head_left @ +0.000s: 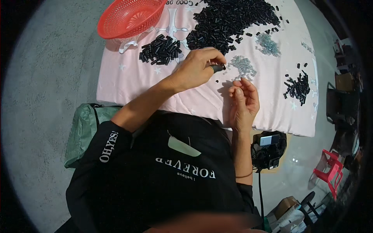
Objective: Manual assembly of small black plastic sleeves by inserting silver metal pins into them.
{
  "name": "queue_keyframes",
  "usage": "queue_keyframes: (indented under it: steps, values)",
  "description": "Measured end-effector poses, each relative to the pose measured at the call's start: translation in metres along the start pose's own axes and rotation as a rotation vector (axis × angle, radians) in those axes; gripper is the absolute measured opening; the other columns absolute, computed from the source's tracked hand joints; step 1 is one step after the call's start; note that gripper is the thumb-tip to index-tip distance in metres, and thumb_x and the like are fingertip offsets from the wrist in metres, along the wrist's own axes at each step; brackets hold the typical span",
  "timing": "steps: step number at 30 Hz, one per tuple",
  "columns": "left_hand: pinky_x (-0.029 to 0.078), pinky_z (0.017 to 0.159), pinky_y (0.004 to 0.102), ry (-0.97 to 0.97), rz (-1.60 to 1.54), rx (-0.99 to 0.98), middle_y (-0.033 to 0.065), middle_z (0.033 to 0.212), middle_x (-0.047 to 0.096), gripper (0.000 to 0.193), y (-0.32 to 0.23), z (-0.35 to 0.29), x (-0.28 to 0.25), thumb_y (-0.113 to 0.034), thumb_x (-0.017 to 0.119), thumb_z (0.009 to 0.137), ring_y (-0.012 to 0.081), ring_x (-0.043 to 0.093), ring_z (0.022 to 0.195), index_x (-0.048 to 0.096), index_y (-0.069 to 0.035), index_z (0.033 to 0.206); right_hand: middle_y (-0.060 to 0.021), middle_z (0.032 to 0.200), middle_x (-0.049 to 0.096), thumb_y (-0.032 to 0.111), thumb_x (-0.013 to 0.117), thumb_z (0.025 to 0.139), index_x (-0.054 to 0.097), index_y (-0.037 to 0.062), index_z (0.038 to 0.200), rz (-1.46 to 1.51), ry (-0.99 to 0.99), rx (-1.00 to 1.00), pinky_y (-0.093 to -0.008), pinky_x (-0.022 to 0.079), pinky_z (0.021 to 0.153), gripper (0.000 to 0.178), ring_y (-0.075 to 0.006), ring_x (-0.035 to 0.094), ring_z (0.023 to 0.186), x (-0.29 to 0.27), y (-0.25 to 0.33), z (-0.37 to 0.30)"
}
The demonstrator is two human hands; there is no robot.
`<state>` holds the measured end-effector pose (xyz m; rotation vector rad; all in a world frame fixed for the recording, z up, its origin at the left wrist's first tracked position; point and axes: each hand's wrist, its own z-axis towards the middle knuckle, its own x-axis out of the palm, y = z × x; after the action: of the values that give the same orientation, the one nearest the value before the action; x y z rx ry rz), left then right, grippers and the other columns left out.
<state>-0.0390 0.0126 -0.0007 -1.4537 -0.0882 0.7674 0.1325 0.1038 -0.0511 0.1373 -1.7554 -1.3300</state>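
My left hand (198, 69) reaches over the cloth from the left, thumb and fingertips closed on a small black piece (223, 67). A dark cover appears to sit on its thumb. To its right, my right hand (245, 100) is raised with the fingertips pinched together. Whatever is between them is too small to make out. Just beyond my right fingertips lies a pile of small clear pieces (243, 66). A large heap of short black tubular pieces (229, 23) spreads beyond my left hand, and a smaller pile of black pieces (160, 50) lies to its left.
A red plastic basket (132, 19) stands at the far left of the pink cloth-covered table (132, 83). Bluish clear pieces (268, 44) and another black pile (298, 88) lie to the right. Below the table edge are a green bag (83, 128) and a red stool (329, 171).
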Motion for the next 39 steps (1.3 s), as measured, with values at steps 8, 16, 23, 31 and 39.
queue_keyframes:
  steps: [8,16,23,31,39]
  values:
    - [0.054,0.082,0.0264,0.091,-0.075,0.039,0.0066,0.096,0.065,0.018,-0.01,-0.017,0.015,0.007,0.063,0.085,0.0123,0.065,0.09,0.064,0.002,0.102,-0.0113,0.104,0.067,0.001,0.063,0.095,0.057,-0.0045,0.121,-0.1,0.034,0.033,-0.0246,0.053,0.078,0.027,-0.0145,0.067,0.087,0.004,0.003,-0.005]
    - [0.054,0.08,0.0261,0.113,-0.148,-0.04,0.0062,0.096,0.065,0.018,-0.01,-0.025,0.021,0.006,0.066,0.085,0.0116,0.065,0.088,0.065,0.001,0.102,-0.0083,0.094,0.069,0.0,0.064,0.094,0.061,-0.0033,0.115,-0.117,0.022,0.032,-0.0219,0.053,0.076,0.022,-0.0117,0.066,0.083,0.002,0.0,-0.006]
    - [0.052,0.078,0.0262,0.037,-0.11,-0.016,0.0066,0.096,0.066,0.019,0.001,-0.019,0.005,0.005,0.064,0.086,0.0116,0.063,0.089,0.068,0.001,0.105,-0.0073,0.089,0.067,0.001,0.062,0.096,0.062,-0.0023,0.109,-0.073,0.007,-0.026,-0.0223,0.052,0.075,0.013,-0.0113,0.063,0.079,-0.002,-0.001,-0.005]
    - [0.05,0.071,0.0336,-0.007,0.383,0.095,0.0134,0.09,0.063,0.026,0.018,-0.019,-0.023,0.011,0.053,0.079,0.0256,0.064,0.079,0.067,0.002,0.098,-0.0114,0.095,0.065,0.001,0.055,0.099,0.057,-0.0013,0.11,0.135,-0.05,-0.114,-0.0245,0.053,0.073,0.011,-0.0139,0.062,0.08,-0.006,-0.003,-0.002]
    - [0.05,0.077,0.0423,0.053,0.557,0.21,0.0144,0.092,0.06,0.03,0.022,-0.017,-0.015,0.012,0.05,0.072,0.035,0.061,0.088,0.065,-0.001,0.095,-0.011,0.097,0.064,0.002,0.054,0.1,0.056,-0.0008,0.11,0.122,-0.072,-0.136,-0.0247,0.051,0.074,0.01,-0.0139,0.06,0.08,-0.006,-0.004,-0.002]
